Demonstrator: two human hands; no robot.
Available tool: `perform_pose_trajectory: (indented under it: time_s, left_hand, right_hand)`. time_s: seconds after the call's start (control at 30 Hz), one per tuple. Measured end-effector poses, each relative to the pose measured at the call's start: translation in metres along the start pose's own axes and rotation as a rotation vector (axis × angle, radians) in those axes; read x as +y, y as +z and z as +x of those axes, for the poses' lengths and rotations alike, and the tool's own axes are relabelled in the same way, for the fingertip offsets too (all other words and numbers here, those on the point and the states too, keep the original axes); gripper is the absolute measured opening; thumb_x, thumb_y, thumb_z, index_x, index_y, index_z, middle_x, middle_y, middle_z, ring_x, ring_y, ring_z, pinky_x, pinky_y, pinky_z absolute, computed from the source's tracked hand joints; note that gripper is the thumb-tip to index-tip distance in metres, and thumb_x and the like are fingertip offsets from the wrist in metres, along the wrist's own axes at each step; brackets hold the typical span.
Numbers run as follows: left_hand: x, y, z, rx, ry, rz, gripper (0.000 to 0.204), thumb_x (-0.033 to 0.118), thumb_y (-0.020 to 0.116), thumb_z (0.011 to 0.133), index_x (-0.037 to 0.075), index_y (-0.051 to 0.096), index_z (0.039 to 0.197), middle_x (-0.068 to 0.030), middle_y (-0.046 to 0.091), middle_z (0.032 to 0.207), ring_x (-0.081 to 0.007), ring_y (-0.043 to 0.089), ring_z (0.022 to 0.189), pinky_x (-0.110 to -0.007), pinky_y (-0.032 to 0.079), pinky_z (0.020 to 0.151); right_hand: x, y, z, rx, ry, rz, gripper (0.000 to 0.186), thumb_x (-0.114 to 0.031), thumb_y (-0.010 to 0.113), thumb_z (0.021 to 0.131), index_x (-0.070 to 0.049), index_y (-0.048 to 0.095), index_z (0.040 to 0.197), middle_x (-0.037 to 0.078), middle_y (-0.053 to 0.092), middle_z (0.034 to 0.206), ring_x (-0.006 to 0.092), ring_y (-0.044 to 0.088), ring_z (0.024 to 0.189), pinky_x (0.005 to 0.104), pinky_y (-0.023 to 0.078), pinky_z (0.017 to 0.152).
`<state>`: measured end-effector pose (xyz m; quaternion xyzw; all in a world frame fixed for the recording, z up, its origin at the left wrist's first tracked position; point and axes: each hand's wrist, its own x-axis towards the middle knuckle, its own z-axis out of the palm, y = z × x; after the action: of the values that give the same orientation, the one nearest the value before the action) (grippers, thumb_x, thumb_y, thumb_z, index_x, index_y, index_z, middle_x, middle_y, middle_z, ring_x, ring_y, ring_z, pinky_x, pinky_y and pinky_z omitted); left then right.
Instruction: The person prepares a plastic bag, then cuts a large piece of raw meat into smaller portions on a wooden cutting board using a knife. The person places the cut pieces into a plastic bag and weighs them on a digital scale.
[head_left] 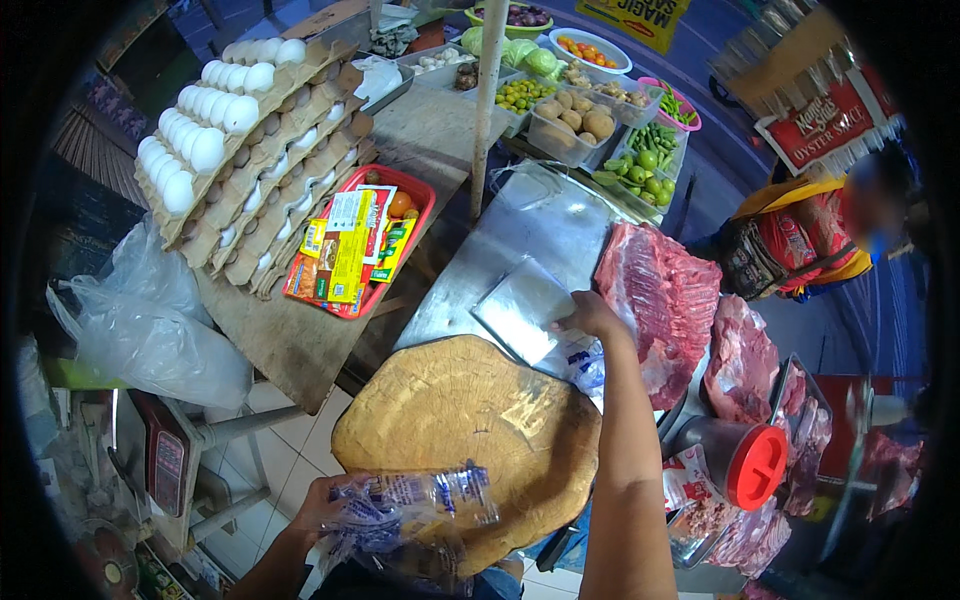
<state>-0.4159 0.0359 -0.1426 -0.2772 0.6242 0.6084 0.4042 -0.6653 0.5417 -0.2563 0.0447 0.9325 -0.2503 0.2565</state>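
Observation:
My left hand (322,507) is closed on a crumpled clear plastic bag with blue print (425,500). The bag lies over the near left part of a round wooden chopping block (450,400). Farther off, my right hand (592,316) reaches to a flat, silvery square (522,305) on the metal tabletop (550,215). Its fingers bend around the square's right edge; whether this is a metal sheet or a plastic pack I cannot tell. Another blue-printed plastic bag (583,365) lies under my right wrist. Right of that hand is a large slab of raw ribbed meat (655,290).
Stacked egg trays (270,185) and a red basket of packets (350,245) occupy the left board. Vegetable tubs (570,125) line the back. More meat (740,360) and a red-lidded jar (750,465) stand right. A post (487,110) rises mid-stall; a person (800,230) is beyond.

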Motion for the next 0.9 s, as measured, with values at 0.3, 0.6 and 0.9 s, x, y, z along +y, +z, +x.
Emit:
perform_pose_trajectory:
  time_s: [0.3, 0.6, 0.9]
  left_hand:
    - [-0.035, -0.015, 0.012, 0.046, -0.039, -0.354, 0.013, 0.004, 0.061, 0.092, -0.003, 0.066, 0.102, -0.0087, 0.069, 0.092, -0.0193, 0.069, 0.081, -0.034, 0.059, 0.079]
    - [0.018, -0.008, -0.016, -0.006, -0.059, -0.41, 0.016, 0.012, 0.061, 0.095, 0.005, 0.063, 0.109, -0.0087, 0.067, 0.096, -0.0187, 0.068, 0.084, -0.037, 0.059, 0.078]
    - [0.043, -0.013, 0.047, -0.039, -0.003, -0.413, 0.018, 0.013, 0.061, 0.095, 0.005, 0.062, 0.111, -0.0086, 0.067, 0.098, -0.0185, 0.068, 0.085, -0.037, 0.059, 0.079]
  right_hand:
    - [0.006, 0.003, -0.024, -0.137, 0.076, -0.035, 0.06, -0.033, 0.085, 0.065, -0.001, 0.07, 0.114, 0.021, 0.071, 0.112, 0.0329, 0.067, 0.105, 0.041, 0.052, 0.092]
    - [-0.021, -0.076, -0.002, 0.204, -0.047, 1.034, 0.043, -0.028, 0.088, 0.071, 0.006, 0.071, 0.09, 0.015, 0.071, 0.081, 0.0202, 0.067, 0.066, 0.0334, 0.053, 0.062]
    - [-0.059, 0.014, 0.02, 0.823, 0.155, 0.171, 0.061, -0.025, 0.085, 0.075, 0.005, 0.06, 0.122, 0.024, 0.068, 0.102, 0.0332, 0.067, 0.091, 0.0429, 0.053, 0.079]
